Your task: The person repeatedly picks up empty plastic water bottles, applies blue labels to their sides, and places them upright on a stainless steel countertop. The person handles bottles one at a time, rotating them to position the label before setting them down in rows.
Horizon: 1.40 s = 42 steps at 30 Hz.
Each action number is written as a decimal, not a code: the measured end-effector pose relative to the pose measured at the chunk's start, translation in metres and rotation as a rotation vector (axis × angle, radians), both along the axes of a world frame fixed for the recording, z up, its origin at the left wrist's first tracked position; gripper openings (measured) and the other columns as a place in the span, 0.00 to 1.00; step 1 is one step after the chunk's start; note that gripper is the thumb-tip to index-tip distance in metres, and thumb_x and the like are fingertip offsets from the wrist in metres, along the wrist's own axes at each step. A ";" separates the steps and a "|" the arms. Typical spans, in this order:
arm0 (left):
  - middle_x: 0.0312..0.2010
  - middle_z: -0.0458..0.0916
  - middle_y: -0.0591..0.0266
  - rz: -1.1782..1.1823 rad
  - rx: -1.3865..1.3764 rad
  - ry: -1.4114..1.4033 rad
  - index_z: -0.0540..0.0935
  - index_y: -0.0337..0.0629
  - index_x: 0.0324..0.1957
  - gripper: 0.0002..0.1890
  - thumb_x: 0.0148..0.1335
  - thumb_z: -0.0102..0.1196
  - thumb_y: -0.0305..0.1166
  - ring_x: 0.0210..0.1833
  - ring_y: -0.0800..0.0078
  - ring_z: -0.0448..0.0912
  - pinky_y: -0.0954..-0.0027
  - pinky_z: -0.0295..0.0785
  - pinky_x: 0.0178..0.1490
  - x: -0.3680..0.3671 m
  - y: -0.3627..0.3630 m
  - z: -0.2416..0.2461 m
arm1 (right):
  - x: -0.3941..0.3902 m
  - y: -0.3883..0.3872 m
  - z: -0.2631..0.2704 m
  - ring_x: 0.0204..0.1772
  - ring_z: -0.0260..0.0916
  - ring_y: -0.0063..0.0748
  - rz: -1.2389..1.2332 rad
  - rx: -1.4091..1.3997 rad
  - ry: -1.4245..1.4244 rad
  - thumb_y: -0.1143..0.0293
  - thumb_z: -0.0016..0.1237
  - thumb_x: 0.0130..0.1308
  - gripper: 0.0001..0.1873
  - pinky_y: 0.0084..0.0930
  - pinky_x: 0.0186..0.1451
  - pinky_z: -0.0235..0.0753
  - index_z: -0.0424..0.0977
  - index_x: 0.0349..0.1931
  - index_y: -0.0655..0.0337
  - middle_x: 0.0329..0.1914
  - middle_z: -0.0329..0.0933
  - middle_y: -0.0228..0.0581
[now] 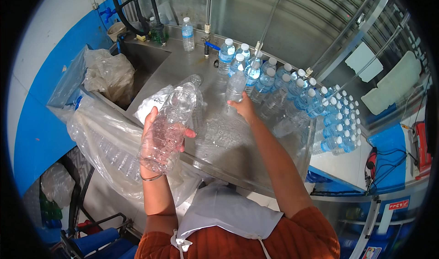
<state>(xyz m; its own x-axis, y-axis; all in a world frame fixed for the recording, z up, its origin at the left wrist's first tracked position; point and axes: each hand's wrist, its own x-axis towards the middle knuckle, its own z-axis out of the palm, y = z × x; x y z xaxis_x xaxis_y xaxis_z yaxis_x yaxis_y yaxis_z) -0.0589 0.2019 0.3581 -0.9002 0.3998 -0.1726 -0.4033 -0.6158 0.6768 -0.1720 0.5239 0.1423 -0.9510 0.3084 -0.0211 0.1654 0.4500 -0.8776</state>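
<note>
My left hand (168,135) is closed around a clear plastic bottle (164,139) over the near left edge of the wet steel counter (226,156); whether it holds more than one bottle cannot be told. Clear bottles lie just beyond it beside a white plastic bag (156,103) bearing writing. At mid-counter my right hand (241,106) has its thumb and fingers at the base of another clear bottle (236,87), under a thin vertical pipe. Behind and to the right stand several capped, blue-labelled water bottles (264,82), with unlabelled clear bottles (273,103) in front of them.
A steel sink (147,58) at the left has a crumpled plastic bag (109,73) at its edge. Below hangs a large clear bag of bottles (113,149). A blue-handled valve (212,46) rises at the back. More capped bottles (334,121) crowd the white surface at right.
</note>
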 end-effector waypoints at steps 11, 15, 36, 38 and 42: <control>0.37 0.81 0.28 0.035 0.017 -0.034 0.55 0.39 0.72 0.41 0.68 0.40 0.59 0.16 0.56 0.78 0.71 0.73 0.18 0.002 -0.009 -0.022 | 0.003 0.020 0.056 0.28 0.69 0.26 0.123 -0.437 -0.368 0.75 0.55 0.57 0.48 0.27 0.33 0.74 0.40 0.74 0.70 0.28 0.72 0.37; 0.46 0.81 0.35 -0.111 -0.120 0.069 0.48 0.41 0.75 0.45 0.67 0.44 0.60 0.26 0.59 0.83 0.70 0.77 0.23 -0.014 0.001 -0.036 | 0.004 0.011 0.067 0.29 0.72 0.29 0.177 -0.362 -0.261 0.66 0.62 0.56 0.44 0.27 0.33 0.75 0.53 0.70 0.65 0.31 0.74 0.39; 0.57 0.66 0.36 0.138 -1.104 0.892 0.61 0.33 0.63 0.41 0.50 0.71 0.29 0.58 0.38 0.70 0.55 0.69 0.60 -0.120 0.211 -0.188 | 0.207 0.021 0.108 0.59 0.69 0.51 -0.034 0.249 0.052 0.62 0.68 0.50 0.43 0.39 0.58 0.72 0.62 0.67 0.59 0.62 0.67 0.53; 0.57 0.66 0.35 0.183 -1.090 0.896 0.61 0.33 0.64 0.42 0.49 0.71 0.29 0.58 0.37 0.70 0.55 0.69 0.61 -0.121 0.212 -0.186 | 0.211 0.019 0.120 0.61 0.65 0.54 -0.035 0.295 0.231 0.65 0.64 0.55 0.41 0.40 0.60 0.71 0.60 0.68 0.59 0.64 0.62 0.54; 0.57 0.65 0.35 0.244 -1.118 0.861 0.59 0.32 0.66 0.43 0.51 0.69 0.29 0.58 0.37 0.70 0.54 0.69 0.62 -0.102 0.201 -0.168 | 0.198 0.008 0.126 0.62 0.65 0.51 0.055 0.501 0.549 0.73 0.55 0.61 0.32 0.41 0.62 0.68 0.62 0.67 0.59 0.65 0.65 0.49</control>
